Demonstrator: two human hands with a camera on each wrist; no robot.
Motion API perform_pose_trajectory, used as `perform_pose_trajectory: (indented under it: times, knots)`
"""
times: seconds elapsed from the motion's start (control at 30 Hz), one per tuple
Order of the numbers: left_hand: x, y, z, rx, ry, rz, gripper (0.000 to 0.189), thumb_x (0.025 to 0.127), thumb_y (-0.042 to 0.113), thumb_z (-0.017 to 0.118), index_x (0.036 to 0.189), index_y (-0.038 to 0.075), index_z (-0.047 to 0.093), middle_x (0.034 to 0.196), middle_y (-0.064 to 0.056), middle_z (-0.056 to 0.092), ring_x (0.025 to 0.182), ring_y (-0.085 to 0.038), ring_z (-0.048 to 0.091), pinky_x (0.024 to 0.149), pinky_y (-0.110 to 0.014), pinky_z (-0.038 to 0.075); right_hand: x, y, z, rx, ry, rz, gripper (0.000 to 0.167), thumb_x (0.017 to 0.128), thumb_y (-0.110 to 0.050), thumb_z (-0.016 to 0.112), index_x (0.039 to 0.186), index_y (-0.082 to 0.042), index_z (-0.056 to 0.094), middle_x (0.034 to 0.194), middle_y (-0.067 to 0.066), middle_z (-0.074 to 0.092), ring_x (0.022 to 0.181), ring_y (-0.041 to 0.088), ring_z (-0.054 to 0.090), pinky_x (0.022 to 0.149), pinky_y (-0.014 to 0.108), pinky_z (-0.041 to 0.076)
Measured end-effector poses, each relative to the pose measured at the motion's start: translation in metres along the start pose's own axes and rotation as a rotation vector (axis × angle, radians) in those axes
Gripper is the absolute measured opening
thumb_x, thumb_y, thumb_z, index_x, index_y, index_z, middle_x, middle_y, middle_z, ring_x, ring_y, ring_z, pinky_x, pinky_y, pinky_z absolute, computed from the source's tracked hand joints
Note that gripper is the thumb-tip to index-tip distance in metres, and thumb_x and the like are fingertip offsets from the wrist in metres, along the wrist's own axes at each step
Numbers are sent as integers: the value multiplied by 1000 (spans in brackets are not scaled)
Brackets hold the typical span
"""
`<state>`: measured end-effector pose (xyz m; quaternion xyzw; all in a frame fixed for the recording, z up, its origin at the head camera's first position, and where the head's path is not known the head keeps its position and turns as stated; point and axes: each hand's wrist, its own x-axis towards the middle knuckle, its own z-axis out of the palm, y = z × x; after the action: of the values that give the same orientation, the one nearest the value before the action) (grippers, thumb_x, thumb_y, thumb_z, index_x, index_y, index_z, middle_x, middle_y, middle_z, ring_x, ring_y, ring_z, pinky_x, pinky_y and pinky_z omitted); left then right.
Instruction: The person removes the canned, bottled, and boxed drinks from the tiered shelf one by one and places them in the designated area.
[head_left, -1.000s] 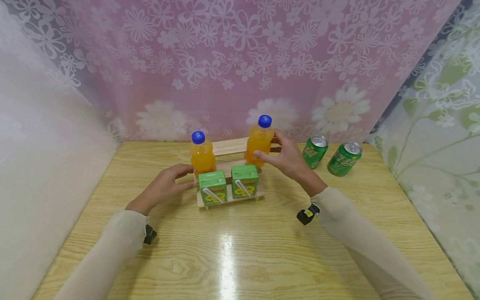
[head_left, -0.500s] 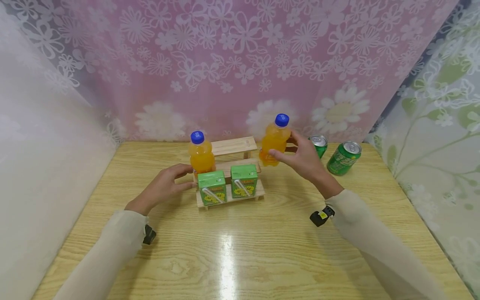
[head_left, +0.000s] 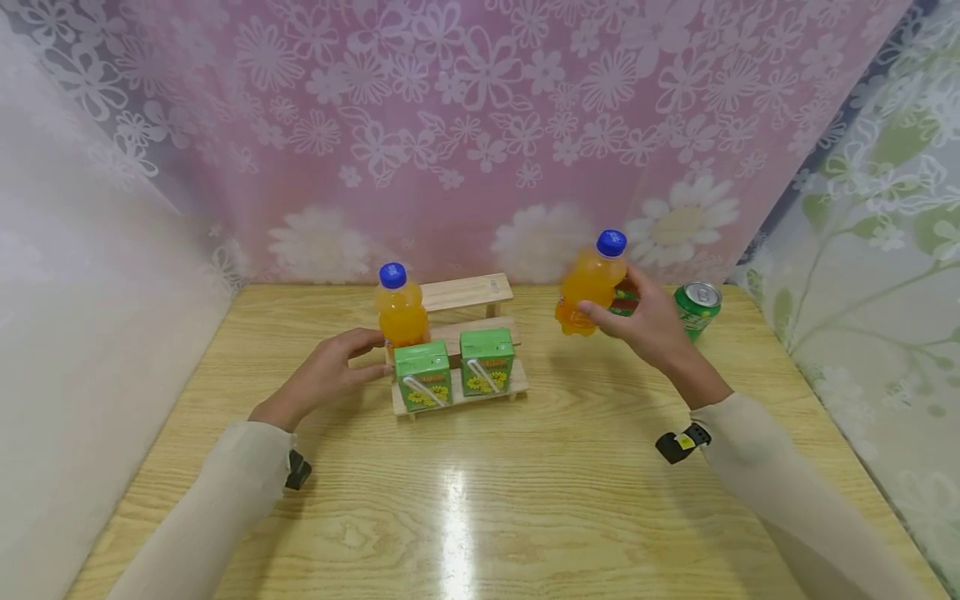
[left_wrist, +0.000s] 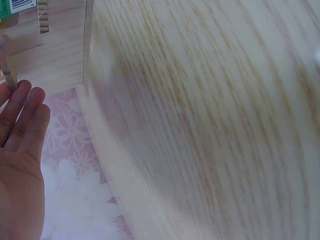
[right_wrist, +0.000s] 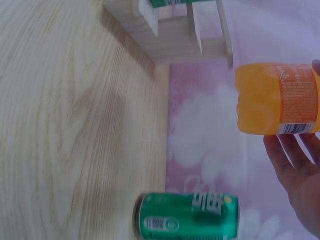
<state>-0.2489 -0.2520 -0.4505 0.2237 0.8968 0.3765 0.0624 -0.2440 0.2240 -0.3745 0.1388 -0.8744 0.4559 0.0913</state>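
My right hand (head_left: 651, 321) grips a bottle of orange drink (head_left: 588, 287) with a blue cap. It is held tilted above the table, right of a small stepped wooden rack (head_left: 467, 292). In the right wrist view the bottle's base (right_wrist: 257, 100) and printed label show clear of the table. My left hand (head_left: 322, 375) pinches the left end of the rack; in the left wrist view a wooden edge (left_wrist: 10, 75) lies between thumb and fingers. A second orange drink bottle (head_left: 402, 308) stands on the middle step. Two green juice boxes (head_left: 423, 377) with straws stand on the lowest step.
A green drink can (head_left: 697, 307) stands at the right back of the table (head_left: 360, 500). Another green can (head_left: 624, 298) is mostly hidden behind the right hand and bottle. A pink floral curtain (head_left: 465, 167) hangs along the back edge, with pale cloth at both sides.
My right hand has carried the bottle rightward, away from the rack, uncovering the right part of the top step. It now covers much of the nearer can. The left hand stays put.
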Motion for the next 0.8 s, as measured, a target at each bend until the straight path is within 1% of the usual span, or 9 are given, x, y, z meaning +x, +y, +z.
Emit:
perform_pose_trajectory:
  times: [0.07, 0.17, 0.23, 0.3, 0.43, 0.67, 0.8]
  knots:
    - [0, 1, 0, -1, -1, -3, 54, 103, 28, 79, 152, 10, 63, 152, -13, 65, 146, -39, 58, 125, -60, 47, -3, 3, -5, -1, 15, -5, 59, 101, -20, 81, 152, -3, 55, 137, 20, 66, 126, 30, 66, 92, 3, 53]
    - [-1, 1, 0, -2, -2, -4, 54, 104, 27, 79, 152, 10, 62, 152, -13, 65, 146, -39, 58, 125, -60, 47, -9, 7, -13, -5, 35, -15, 59, 102, -19, 80, 153, -3, 55, 136, 18, 65, 121, 14, 64, 91, 3, 54]
    - [-1, 1, 0, -2, -2, -3, 53, 104, 26, 79, 152, 10, 62, 153, -14, 64, 147, -39, 58, 125, -60, 46, -12, 10, -18, 1, 39, -18, 60, 102, -19, 79, 154, -3, 54, 136, 15, 63, 119, 5, 60, 92, 3, 54]
    - [0, 1, 0, 1, -2, -5, 53, 104, 26, 78, 152, 10, 62, 153, -14, 64, 147, -40, 58, 125, -60, 46, -16, 13, -23, 0, 43, -18, 59, 103, -19, 79, 154, -4, 54, 135, 10, 63, 118, 0, 59, 92, 3, 53]
    - [-1, 0, 0, 6, -2, -8, 54, 104, 24, 78, 153, 10, 61, 154, -14, 64, 147, -40, 57, 125, -60, 46, -22, 20, -32, -7, 51, -9, 59, 103, -18, 79, 154, -5, 54, 131, 1, 61, 117, -1, 59, 93, 2, 53]
    - [-1, 0, 0, 6, -6, -2, 53, 104, 24, 78, 152, 10, 62, 153, -13, 64, 147, -39, 58, 125, -59, 46, -33, 32, -44, -45, 86, 25, 59, 103, -20, 79, 155, -5, 54, 130, -5, 58, 115, -8, 58, 91, 0, 52]
    - [-3, -1, -1, 7, -10, 3, 53, 104, 25, 79, 152, 11, 62, 153, -12, 65, 147, -38, 58, 125, -59, 47, -40, 38, -50, -61, 115, 40, 60, 102, -18, 79, 154, -3, 53, 129, -15, 55, 115, -10, 57, 90, -2, 50]
